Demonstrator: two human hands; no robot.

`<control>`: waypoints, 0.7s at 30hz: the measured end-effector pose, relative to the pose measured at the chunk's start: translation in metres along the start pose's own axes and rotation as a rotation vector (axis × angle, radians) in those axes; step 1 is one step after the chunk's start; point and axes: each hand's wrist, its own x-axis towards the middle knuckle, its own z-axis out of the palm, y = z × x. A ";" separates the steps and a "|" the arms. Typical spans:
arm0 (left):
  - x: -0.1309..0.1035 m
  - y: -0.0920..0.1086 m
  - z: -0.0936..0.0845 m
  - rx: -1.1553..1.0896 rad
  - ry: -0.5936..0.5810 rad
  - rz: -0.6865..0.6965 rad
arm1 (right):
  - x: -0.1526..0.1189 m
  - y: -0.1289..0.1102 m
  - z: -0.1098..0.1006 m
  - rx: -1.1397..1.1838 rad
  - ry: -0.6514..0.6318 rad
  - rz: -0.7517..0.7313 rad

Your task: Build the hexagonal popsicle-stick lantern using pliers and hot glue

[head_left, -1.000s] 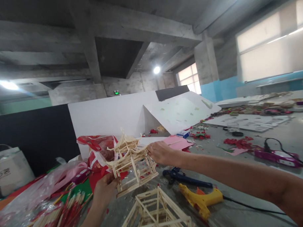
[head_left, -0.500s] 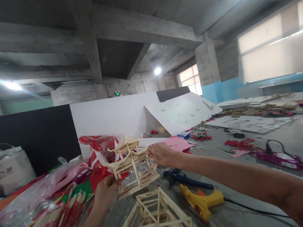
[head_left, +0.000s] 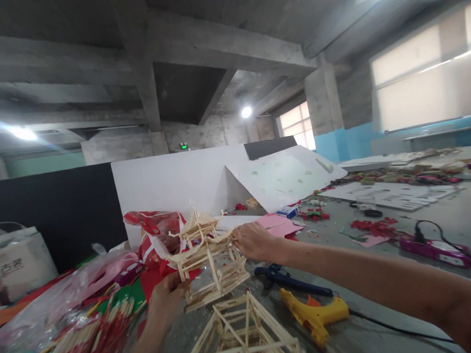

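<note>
A small tower of pale wooden sticks (head_left: 212, 265), with a tiered, pointed roof, is held slightly tilted above the table. My left hand (head_left: 166, 297) grips its lower left corner post, fingers closed on it. At its upper right edge, my right hand (head_left: 253, 239) pinches the roof rim. Below and nearer to me stands a second stick frame (head_left: 246, 330), cut off by the bottom edge of the view. A yellow glue gun (head_left: 315, 312) and a blue glue gun (head_left: 291, 280) lie to the right of the frames.
Bundled sticks (head_left: 86, 336), clear plastic and a red bag (head_left: 155, 241) are at the left. Pink paper (head_left: 279, 225) lies behind my right hand. At the right are red scraps (head_left: 374, 227) and a purple power strip (head_left: 437, 252). White boards (head_left: 285, 177) stand behind.
The view has shifted very slightly. Both hands keep their hold on the tower, which is almost unmoved.
</note>
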 end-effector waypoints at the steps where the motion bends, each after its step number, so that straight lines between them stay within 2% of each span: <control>1: 0.000 0.000 0.000 0.009 -0.004 0.002 | 0.000 0.000 0.000 0.001 0.000 -0.003; 13: -0.008 0.026 -0.002 0.011 0.008 -0.049 | 0.003 -0.002 -0.004 -0.017 -0.013 0.063; 21: -0.001 0.013 -0.004 0.004 -0.015 -0.036 | 0.005 -0.005 -0.012 0.026 -0.051 0.078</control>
